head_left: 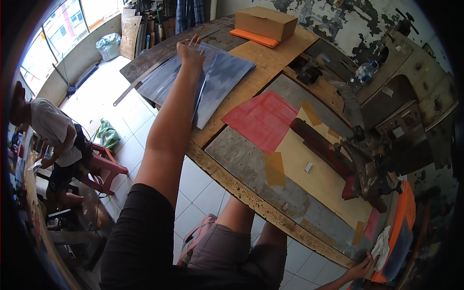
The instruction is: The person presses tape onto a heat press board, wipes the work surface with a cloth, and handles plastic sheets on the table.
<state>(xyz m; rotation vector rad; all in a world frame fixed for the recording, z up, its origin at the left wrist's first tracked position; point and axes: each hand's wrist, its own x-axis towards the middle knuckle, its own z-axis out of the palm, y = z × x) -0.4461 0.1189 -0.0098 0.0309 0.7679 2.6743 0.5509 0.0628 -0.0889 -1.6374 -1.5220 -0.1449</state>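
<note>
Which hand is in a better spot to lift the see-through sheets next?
Probably the left hand: it's at the see-through sheets. The right hand is far away, near the other end of the table, beside the white cloth.

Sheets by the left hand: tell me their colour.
The sheets are bluish grey with paler shiny patches; the head view, the only one, shows this best.

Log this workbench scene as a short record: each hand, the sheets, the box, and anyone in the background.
Left hand: over the clear bluish sheets; grip unclear
Right hand: beside the white cloth; grip unclear
Other sheets: red sheet and cream sheet, on the gray surface
Box: cardboard box, on orange material
Background: person at far left, by a red stool
</note>
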